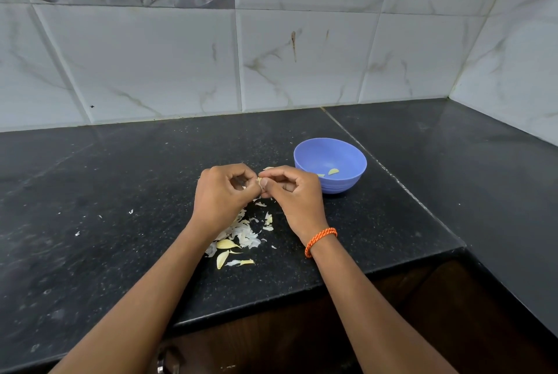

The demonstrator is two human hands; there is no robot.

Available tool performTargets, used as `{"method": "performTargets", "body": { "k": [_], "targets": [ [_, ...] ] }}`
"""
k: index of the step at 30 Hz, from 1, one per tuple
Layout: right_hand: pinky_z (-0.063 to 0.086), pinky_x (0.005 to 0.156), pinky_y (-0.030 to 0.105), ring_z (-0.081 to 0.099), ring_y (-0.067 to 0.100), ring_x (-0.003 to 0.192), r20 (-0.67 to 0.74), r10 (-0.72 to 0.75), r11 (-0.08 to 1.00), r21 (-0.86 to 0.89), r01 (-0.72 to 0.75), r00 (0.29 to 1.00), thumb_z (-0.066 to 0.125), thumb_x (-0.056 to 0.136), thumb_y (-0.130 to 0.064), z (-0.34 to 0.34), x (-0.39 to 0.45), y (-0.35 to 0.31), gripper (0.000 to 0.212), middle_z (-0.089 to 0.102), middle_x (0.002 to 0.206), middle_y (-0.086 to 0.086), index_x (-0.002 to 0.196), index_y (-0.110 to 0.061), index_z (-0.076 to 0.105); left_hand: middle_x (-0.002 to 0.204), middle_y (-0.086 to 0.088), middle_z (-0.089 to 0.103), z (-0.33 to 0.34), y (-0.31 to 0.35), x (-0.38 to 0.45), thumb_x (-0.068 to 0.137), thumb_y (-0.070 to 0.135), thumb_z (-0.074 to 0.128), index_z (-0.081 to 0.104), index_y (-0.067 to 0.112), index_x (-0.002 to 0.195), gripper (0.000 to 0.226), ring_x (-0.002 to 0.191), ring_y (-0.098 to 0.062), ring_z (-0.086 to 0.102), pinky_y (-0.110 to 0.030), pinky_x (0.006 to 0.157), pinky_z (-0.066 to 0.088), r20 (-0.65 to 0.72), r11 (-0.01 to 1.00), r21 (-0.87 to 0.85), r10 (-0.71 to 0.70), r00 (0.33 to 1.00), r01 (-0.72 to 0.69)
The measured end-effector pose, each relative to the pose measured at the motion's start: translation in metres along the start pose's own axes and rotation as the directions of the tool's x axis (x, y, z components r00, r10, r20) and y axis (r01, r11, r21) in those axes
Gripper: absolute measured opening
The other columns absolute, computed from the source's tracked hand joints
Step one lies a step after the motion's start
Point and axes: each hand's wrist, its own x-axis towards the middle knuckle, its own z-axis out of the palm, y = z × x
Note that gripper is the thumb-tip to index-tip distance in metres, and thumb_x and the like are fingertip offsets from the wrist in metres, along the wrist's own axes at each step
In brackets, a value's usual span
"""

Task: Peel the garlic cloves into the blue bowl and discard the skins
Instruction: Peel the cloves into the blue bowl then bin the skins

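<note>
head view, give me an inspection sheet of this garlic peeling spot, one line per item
surface: black stone counter, speckled, with a seam running past the bowl
job's things: blue bowl right of the hands, peeled pieces inside; one clove held between the hands; cloves on the counter near the left forearm
clutter: pile of skins below the hands, a few stray flakes to the left
grippers: left hand and right hand both pinch the clove; orange band on the right wrist
cables: nothing seen
surroundings: marbled wall tiles, dark cabinet below the counter
</note>
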Motion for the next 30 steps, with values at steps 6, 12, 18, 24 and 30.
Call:
{"method": "performTargets", "body": {
  "k": [6, 12, 18, 24, 30],
  "targets": [
    [0.067, 0.083, 0.044, 0.08, 0.027, 0.089, 0.006, 0.049, 0.996, 0.079, -0.05, 0.999, 0.073, 0.095, 0.003, 0.0008, 0.0007, 0.0016, 0.015, 0.08, 0.098, 0.013, 0.108, -0.004, 0.077, 0.064, 0.005, 0.069, 0.0024, -0.0005, 0.0011, 0.091, 0.017, 0.081, 0.077, 0.023, 0.075, 0.018, 0.057, -0.015, 0.058, -0.04, 0.059, 0.052, 0.014, 0.998, -0.062, -0.022, 1.0, 0.022],
    [0.066, 0.082, 0.041, 0.078, 0.033, 0.095, 0.025, 0.071, 0.979, 0.187, -0.075, 0.997, 0.071, 0.096, 0.006, 0.001, 0.0013, -0.0004, 0.017, 0.078, 0.102, 0.019, 0.11, 0.0, 0.076, 0.066, 0.001, 0.071, 0.0019, 0.0006, 0.002, 0.091, 0.015, 0.081, 0.077, 0.022, 0.075, 0.018, 0.059, -0.024, 0.059, -0.044, 0.06, 0.053, 0.016, 0.99, -0.127, -0.056, 0.998, 0.057],
    [0.065, 0.086, 0.035, 0.078, 0.031, 0.1, 0.073, 0.116, 0.957, 0.258, -0.131, 0.991, 0.07, 0.098, 0.003, 0.0007, 0.001, -0.0023, 0.017, 0.079, 0.106, 0.016, 0.113, 0.001, 0.077, 0.068, 0.001, 0.072, 0.0016, 0.0014, 0.0022, 0.093, 0.013, 0.079, 0.078, 0.023, 0.077, 0.019, 0.06, -0.03, 0.062, -0.042, 0.058, 0.051, 0.016, 0.987, -0.149, -0.063, 0.998, 0.065],
    [0.063, 0.088, 0.033, 0.076, 0.03, 0.104, 0.132, 0.171, 0.916, 0.344, -0.207, 0.976, 0.065, 0.1, 0.006, -0.0011, 0.0021, -0.0008, 0.017, 0.076, 0.112, 0.023, 0.111, 0.002, 0.077, 0.067, 0.0, 0.072, 0.0008, 0.0023, 0.0019, 0.092, 0.011, 0.077, 0.078, 0.023, 0.077, 0.02, 0.059, -0.019, 0.059, -0.036, 0.06, 0.049, 0.026, 0.984, -0.165, -0.065, 0.998, 0.068],
    [0.062, 0.086, 0.032, 0.076, 0.026, 0.103, 0.126, 0.176, 0.927, 0.314, -0.207, 0.976, 0.076, 0.094, 0.002, 0.0002, 0.0023, -0.0022, 0.019, 0.078, 0.109, 0.02, 0.112, 0.001, 0.076, 0.068, -0.004, 0.073, 0.0002, 0.0036, 0.0017, 0.093, 0.012, 0.078, 0.079, 0.021, 0.078, 0.017, 0.059, -0.032, 0.059, -0.048, 0.057, 0.051, 0.03, 0.977, -0.204, -0.057, 0.998, 0.062]
  ]
}}
